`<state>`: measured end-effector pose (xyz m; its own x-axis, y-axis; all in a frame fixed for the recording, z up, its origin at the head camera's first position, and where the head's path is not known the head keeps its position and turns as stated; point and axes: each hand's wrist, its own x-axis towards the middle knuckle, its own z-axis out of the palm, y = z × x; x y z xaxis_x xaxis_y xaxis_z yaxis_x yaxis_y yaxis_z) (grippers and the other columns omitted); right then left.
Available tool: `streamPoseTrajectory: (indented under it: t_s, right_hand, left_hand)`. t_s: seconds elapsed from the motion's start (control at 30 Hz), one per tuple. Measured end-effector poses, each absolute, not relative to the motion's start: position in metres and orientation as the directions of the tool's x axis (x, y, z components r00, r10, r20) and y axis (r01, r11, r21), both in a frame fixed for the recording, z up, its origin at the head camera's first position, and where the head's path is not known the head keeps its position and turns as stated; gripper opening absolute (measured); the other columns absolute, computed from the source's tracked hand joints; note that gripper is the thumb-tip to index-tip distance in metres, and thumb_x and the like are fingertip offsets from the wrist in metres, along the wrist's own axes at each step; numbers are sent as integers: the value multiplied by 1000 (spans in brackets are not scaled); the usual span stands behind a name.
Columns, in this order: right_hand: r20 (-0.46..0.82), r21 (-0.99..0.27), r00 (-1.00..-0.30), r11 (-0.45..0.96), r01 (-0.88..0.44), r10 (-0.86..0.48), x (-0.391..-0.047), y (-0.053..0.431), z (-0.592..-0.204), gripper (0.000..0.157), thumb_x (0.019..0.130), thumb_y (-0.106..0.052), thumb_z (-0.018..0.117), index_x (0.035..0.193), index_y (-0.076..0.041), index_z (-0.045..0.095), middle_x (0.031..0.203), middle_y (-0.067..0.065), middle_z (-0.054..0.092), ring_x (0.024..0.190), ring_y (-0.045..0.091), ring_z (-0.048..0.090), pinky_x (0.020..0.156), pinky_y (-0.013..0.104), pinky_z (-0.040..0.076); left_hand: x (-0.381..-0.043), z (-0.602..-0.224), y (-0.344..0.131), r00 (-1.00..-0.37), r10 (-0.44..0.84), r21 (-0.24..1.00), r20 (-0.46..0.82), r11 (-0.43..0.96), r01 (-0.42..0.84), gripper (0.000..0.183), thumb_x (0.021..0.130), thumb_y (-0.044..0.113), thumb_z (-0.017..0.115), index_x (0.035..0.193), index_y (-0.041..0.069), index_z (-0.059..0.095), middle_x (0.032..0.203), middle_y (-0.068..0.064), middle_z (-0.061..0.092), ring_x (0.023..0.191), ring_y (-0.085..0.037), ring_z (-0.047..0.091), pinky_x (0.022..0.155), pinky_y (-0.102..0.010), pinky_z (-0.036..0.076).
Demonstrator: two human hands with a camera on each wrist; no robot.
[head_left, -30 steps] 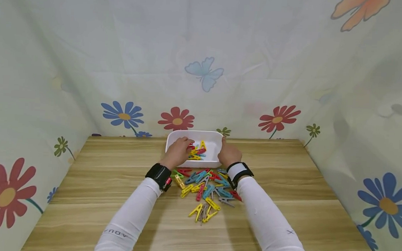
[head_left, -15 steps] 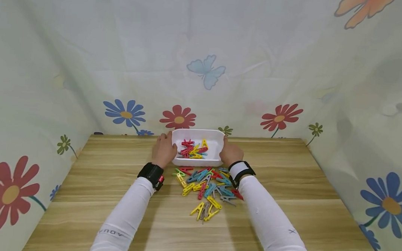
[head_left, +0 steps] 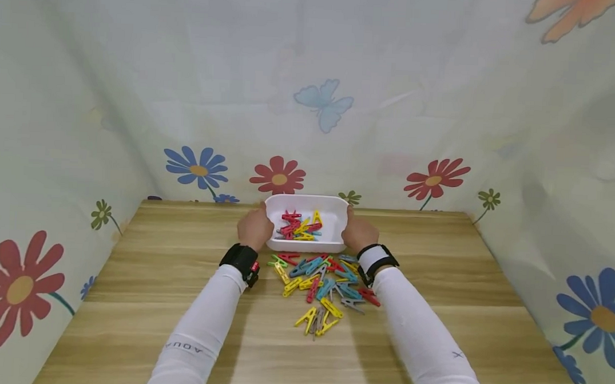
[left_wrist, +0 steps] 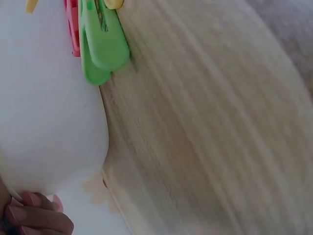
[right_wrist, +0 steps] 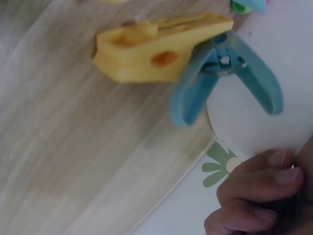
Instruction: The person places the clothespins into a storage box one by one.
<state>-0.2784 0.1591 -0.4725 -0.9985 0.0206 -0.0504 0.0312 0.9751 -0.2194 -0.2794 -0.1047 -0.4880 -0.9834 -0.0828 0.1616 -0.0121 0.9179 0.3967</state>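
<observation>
Gripping white tray point(head_left: 310, 246) between curled left fingers point(left_wrist: 41, 219) and right fingers point(right_wrist: 257, 185) near far edge of table point(head_left: 126, 321); seemingly part-filled, with most clothespins point(head_left: 325, 289) outside.

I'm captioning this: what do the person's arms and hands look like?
The left hand and right hand are ungloved. The left sleeve is white with dark lettering; the right sleeve white with a dark X. The left wrist strap is black with a red tag; the right wrist strap black and white.
</observation>
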Motion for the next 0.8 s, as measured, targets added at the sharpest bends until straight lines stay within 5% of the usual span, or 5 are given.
streamPoseTrajectory:
  t_s: [0.23,0.37,0.47,0.6,0.8]
  right_hand:
    - [-129,-235,-992,972,23,-8,-274,179,-465,72,100,-31,44,159,-11,9,66,12,61,53,24,52,46,33,36]
    - [-44,-254,-999,967,-7,-18,-265,190,-449,71,102,-37,42,159,-8,10,101,25,69,78,35,67,59,44,50]
    - [99,-246,-991,963,-109,-87,-251,193,-432,65,102,-35,47,156,-7,25,122,29,60,90,41,66,69,52,54]
    - [273,-193,-933,937,-292,-235,-219,190,-416,65,96,-33,61,152,-11,37,126,25,60,80,36,66,64,48,54]
    - [303,-187,-857,855,-483,-418,-152,179,-418,74,88,-32,74,151,-15,39,134,16,58,103,31,66,78,46,57]
  left_hand:
    - [-278,-492,-92,-981,-118,346,151,936,-60,53,89,21,63,139,5,53,97,-16,74,82,-30,71,67,-44,57]
    - [-279,-495,-92,-979,-121,351,162,934,-57,52,88,21,64,137,6,54,99,-16,74,84,-30,71,67,-45,57]
    - [-279,-494,-94,-979,-127,352,158,934,-64,51,89,21,64,136,5,55,100,-16,74,84,-30,72,68,-46,57]
    - [-280,-489,-98,-977,-139,350,160,934,-75,50,89,22,64,135,5,55,98,-15,74,83,-30,72,68,-45,57]
    - [-280,-485,-98,-977,-118,316,178,947,-57,51,90,23,64,136,4,55,92,-15,74,78,-29,71,64,-43,56]
